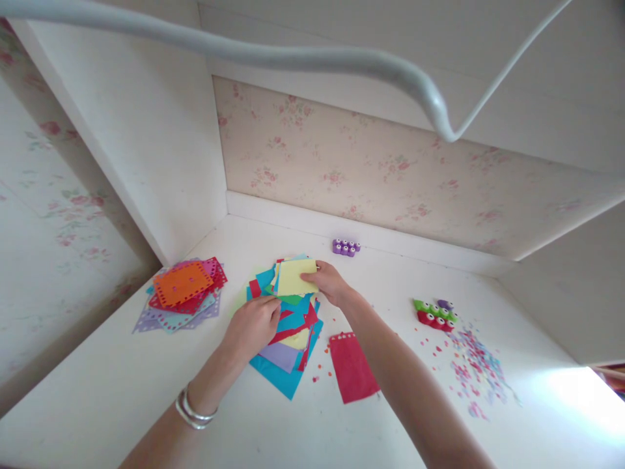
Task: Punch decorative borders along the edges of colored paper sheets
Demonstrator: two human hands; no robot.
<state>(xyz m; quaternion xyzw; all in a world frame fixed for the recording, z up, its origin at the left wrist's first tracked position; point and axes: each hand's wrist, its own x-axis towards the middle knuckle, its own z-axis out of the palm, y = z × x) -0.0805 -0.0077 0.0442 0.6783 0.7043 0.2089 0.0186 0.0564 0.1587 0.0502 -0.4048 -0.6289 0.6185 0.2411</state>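
My right hand (330,283) pinches the right edge of a pale yellow sheet of paper (295,276) above a loose pile of coloured paper (279,378). Blue, red, green, yellow and lilac pieces show in that pile. My left hand (258,319) rests over the pile's left side, its fingers curled in; whatever lies under the fingertips is hidden. Beside my right forearm is a red sheet (352,369) with holes punched along its top edge. Small red and orange paper dots are scattered between it and the pile.
A stack of punched sheets (183,284), orange on top, lies at the left. Purple hole punches (346,247) stand near the back wall. Green and red punches (436,316) sit at the right beside a heap of confetti (476,365). A pale cable (293,57) crosses overhead.
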